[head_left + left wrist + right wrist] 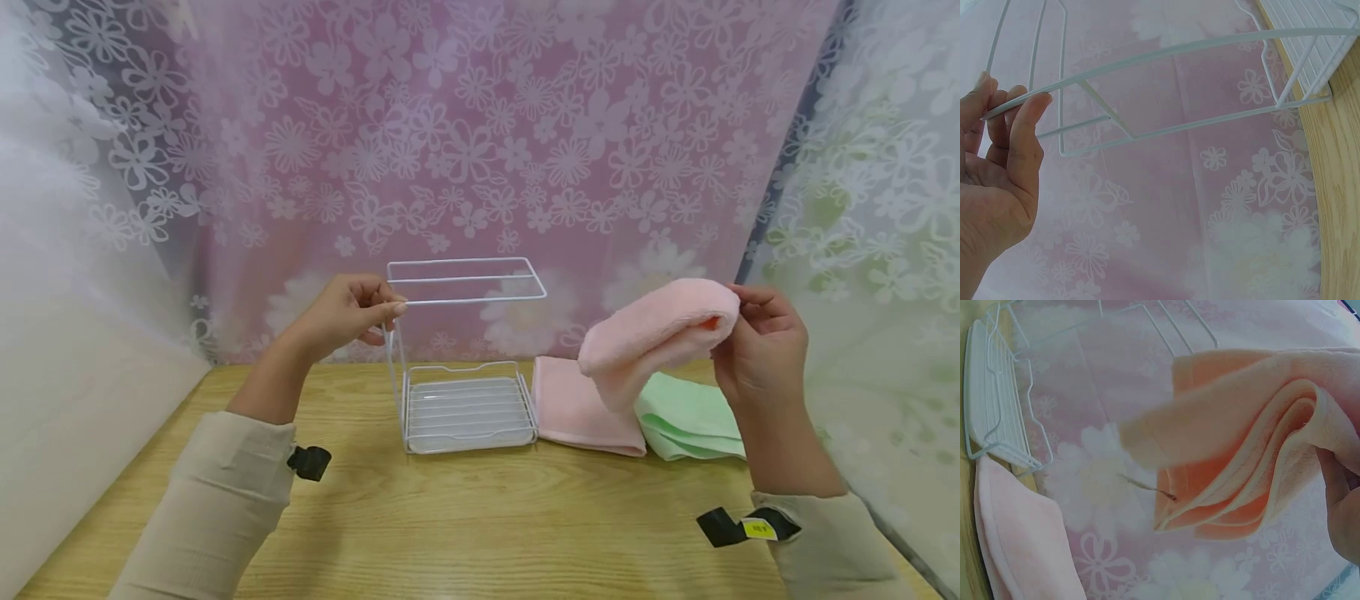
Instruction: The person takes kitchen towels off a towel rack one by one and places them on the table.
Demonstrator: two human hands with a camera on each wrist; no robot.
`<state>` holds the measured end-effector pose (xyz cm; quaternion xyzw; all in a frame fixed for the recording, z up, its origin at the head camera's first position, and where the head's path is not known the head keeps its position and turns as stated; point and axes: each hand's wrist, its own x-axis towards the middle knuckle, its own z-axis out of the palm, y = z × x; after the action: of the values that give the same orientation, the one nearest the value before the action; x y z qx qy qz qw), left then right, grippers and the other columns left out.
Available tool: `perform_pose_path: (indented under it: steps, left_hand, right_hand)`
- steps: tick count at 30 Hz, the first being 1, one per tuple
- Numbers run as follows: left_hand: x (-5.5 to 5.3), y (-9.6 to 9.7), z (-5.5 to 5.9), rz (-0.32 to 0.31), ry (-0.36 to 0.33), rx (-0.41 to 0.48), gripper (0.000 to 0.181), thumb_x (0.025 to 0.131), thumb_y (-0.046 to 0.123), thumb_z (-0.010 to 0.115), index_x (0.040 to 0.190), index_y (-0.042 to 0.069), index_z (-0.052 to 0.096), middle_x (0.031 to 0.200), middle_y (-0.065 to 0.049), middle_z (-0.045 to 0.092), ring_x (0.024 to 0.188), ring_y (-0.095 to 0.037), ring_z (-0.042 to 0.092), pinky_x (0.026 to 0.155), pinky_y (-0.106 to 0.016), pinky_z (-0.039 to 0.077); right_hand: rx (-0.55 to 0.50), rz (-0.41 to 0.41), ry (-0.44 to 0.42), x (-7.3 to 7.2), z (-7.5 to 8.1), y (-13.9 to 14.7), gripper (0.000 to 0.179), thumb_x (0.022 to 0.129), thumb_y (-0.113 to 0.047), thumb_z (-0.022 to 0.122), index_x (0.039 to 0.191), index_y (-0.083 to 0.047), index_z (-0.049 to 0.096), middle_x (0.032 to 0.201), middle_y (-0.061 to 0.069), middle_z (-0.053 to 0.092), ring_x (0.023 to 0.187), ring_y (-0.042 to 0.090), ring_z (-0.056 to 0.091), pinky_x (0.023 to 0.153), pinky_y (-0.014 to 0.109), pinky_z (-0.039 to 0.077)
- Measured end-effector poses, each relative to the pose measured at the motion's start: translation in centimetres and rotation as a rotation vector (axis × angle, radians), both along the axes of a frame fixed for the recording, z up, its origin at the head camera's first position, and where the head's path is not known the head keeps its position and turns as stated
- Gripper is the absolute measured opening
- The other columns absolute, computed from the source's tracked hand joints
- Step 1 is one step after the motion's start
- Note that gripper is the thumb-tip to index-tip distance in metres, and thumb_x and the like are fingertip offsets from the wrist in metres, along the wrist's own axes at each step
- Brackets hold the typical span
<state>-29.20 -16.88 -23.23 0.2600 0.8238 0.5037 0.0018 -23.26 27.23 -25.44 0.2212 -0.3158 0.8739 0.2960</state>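
A white wire rack stands on the table, with a top frame of bars above a slatted base and a white tray at the bottom. My left hand pinches the rack's upper left corner between thumb and fingers; the left wrist view shows this grip on the wire. On the right, my right hand holds a folded pink towel up by one end. Its layered folds hang toward the rack in the right wrist view, with a small tag sticking out.
Another folded pink towel lies on the wooden table right beside the rack. A folded green towel lies to its right, below the raised towel. Flower-patterned curtains hang behind the table and at both sides.
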Motion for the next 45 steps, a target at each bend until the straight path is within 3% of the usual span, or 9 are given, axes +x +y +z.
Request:
perform_pose_path:
  steps: [4, 8, 12, 18, 23, 32, 40, 42, 45]
  left_hand:
    - [0.0, 0.0, 0.3, 0.005, 0.008, 0.001, 0.022, 0.096, 0.022, 0.065, 0.091, 0.0, 0.063, 0.084, -0.016, 0.059, 0.085, -0.036, 0.06, 0.073, -0.042, 0.06]
    - [0.0, -0.1, 0.4, 0.008, 0.011, -0.004, 0.022, 0.096, 0.022, 0.065, 0.092, 0.001, 0.063, 0.084, -0.016, 0.059, 0.084, -0.033, 0.06, 0.073, -0.041, 0.06]
    - [0.1, -0.2, 0.4, 0.008, 0.01, -0.009, 0.022, 0.096, 0.023, 0.065, 0.091, 0.001, 0.063, 0.085, -0.016, 0.059, 0.083, -0.03, 0.06, 0.073, -0.041, 0.06]
    - [0.2, -0.2, 0.6, 0.016, 0.012, -0.007, 0.023, 0.096, 0.022, 0.065, 0.089, 0.001, 0.061, 0.086, -0.019, 0.059, 0.083, -0.031, 0.06, 0.073, -0.041, 0.06]
    - [0.1, -0.1, 0.6, 0.014, 0.011, -0.012, 0.025, 0.096, 0.023, 0.065, 0.091, -0.001, 0.061, 0.086, -0.017, 0.059, 0.083, -0.031, 0.061, 0.073, -0.041, 0.06]
    - [0.1, -0.1, 0.4, 0.015, 0.012, -0.019, 0.022, 0.097, 0.022, 0.064, 0.092, 0.001, 0.062, 0.085, -0.018, 0.059, 0.084, -0.036, 0.06, 0.073, -0.041, 0.06]
    - [0.1, 0.0, 0.2, 0.014, 0.01, -0.017, 0.021, 0.097, 0.021, 0.064, 0.092, 0.001, 0.063, 0.086, -0.022, 0.058, 0.084, -0.035, 0.06, 0.072, -0.041, 0.06]
    - [0.2, 0.0, 0.2, 0.018, 0.009, -0.019, 0.021, 0.097, 0.022, 0.064, 0.093, 0.001, 0.063, 0.086, -0.022, 0.058, 0.084, -0.035, 0.06, 0.072, -0.04, 0.06]
    - [0.2, 0.0, 0.0, 0.019, 0.006, -0.017, 0.021, 0.097, 0.022, 0.064, 0.094, 0.001, 0.063, 0.086, -0.022, 0.058, 0.085, -0.038, 0.06, 0.072, -0.041, 0.06]
  right_hand:
    - [0.099, 0.021, 0.012, 0.4, -0.3, 0.3, 0.018, 0.085, 0.028, 0.051, 0.094, 0.019, 0.063, 0.084, 0.023, 0.067, 0.068, 0.028, 0.065, 0.054, 0.03, 0.059]
    - [0.236, 0.039, 0.005, 0.8, -0.8, 0.4, 0.019, 0.087, 0.026, 0.05, 0.098, 0.017, 0.063, 0.088, 0.02, 0.068, 0.073, 0.025, 0.067, 0.06, 0.032, 0.06]
    - [0.392, -0.03, -0.051, 1.1, -1.3, 0.1, 0.017, 0.088, 0.021, 0.055, 0.099, 0.014, 0.065, 0.088, 0.015, 0.069, 0.075, 0.021, 0.066, 0.062, 0.029, 0.059]
    - [0.798, -0.144, -0.196, 1.4, -2.2, -0.6, 0.013, 0.093, 0.006, 0.06, 0.101, 0.0, 0.069, 0.087, 0.003, 0.068, 0.073, 0.011, 0.064, 0.059, 0.021, 0.057]
    - [1.052, -0.147, -0.255, 1.6, -3.0, -1.1, 0.012, 0.096, -0.003, 0.061, 0.107, -0.001, 0.066, 0.092, 0.0, 0.066, 0.073, 0.012, 0.063, 0.059, 0.023, 0.056]
    - [1.102, -0.131, -0.364, 2.2, -4.0, -2.2, 0.012, 0.097, -0.007, 0.062, 0.106, -0.001, 0.059, 0.091, 0.002, 0.064, 0.073, 0.014, 0.061, 0.058, 0.026, 0.056]
    - [1.141, -0.104, -0.28, 2.6, -4.0, -3.1, 0.007, 0.094, 0.009, 0.056, 0.092, 0.004, 0.052, 0.081, 0.002, 0.059, 0.064, 0.012, 0.054, 0.051, 0.025, 0.052]
    - [1.175, -0.137, -0.27, 2.8, -4.0, -3.2, 0.009, 0.093, 0.011, 0.055, 0.088, 0.003, 0.055, 0.081, 0.003, 0.059, 0.063, 0.012, 0.054, 0.051, 0.025, 0.051]
    - [1.256, -0.235, -0.26, 3.0, -4.0, -3.3, 0.017, 0.091, 0.011, 0.057, 0.081, -0.001, 0.063, 0.088, 0.004, 0.064, 0.078, 0.007, 0.059, 0.058, 0.023, 0.054]
